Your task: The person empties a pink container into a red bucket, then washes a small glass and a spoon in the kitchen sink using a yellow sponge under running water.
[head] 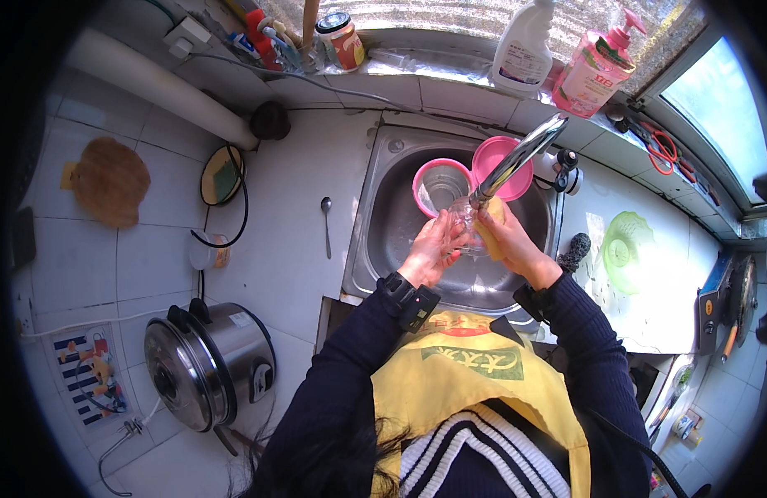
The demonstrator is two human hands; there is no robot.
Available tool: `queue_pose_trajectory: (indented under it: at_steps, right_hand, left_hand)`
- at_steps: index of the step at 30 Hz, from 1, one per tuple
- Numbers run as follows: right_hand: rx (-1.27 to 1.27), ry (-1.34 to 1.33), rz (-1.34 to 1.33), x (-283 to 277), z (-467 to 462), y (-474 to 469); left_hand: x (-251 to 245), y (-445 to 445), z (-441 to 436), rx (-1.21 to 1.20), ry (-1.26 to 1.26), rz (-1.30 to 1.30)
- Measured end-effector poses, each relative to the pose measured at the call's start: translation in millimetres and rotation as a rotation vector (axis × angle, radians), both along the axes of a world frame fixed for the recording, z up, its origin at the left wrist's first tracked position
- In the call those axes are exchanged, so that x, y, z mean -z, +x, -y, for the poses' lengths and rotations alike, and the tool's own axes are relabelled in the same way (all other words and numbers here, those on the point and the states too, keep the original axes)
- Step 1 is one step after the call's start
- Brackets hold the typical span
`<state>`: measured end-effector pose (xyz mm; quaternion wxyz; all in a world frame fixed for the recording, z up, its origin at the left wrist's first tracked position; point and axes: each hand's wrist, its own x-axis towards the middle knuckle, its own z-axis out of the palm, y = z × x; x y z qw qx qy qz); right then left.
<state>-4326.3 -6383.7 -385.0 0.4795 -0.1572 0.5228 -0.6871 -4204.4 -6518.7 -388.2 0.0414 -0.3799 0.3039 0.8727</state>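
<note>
Over the stainless steel sink point(389, 243), my left hand point(430, 249) holds a clear, transparent vessel point(461, 227), its fingers spread along the side. My right hand point(514, 239) grips a yellow sponge or cloth point(492, 230) against the vessel's right side. Just above both hands is the spout of a chrome faucet point(520, 159); whether water runs from it is hard to tell. Behind the vessel, in the basin, sit a pink-rimmed container point(442, 180) and a pink round lid or dish point(504, 165).
Left of the sink a metal spoon point(327, 227) lies on the white counter, with an electric cooker point(212, 367) farther left. To the right are a steel wool scrubber point(575, 250) and a green plastic basket point(626, 252). A spray bottle point(523, 50) and pink pump bottle point(598, 71) line the sill.
</note>
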Motion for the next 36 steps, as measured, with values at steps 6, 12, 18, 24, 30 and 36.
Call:
queue_pose_trajectory:
  at_steps: [6, 12, 18, 24, 30, 36]
  right_hand:
    - [0.023, 0.051, 0.434, 18, 2, -15]
    - [-0.029, -0.030, 0.061, 24, 23, -18]
    - [-0.137, -0.063, 0.013, 1, 21, -13]
    - [-0.061, 0.072, 0.058, -11, -3, -14]
    - [0.057, 0.105, 0.185, -10, -20, -15]
    - [0.151, 0.033, 0.199, -2, -17, -9]
  left_hand:
    - [-2, 4, 2, 0.219, -0.089, -0.026]
    - [5, -5, 6, 0.342, -0.192, -0.080]
    - [26, -7, 1, 0.145, -0.039, -0.094]
    - [19, -13, 4, -0.021, 0.266, -0.203]
    - [0, -26, 1, -0.193, 0.423, -0.230]
    - [11, -31, -7, -0.172, 0.478, -0.322]
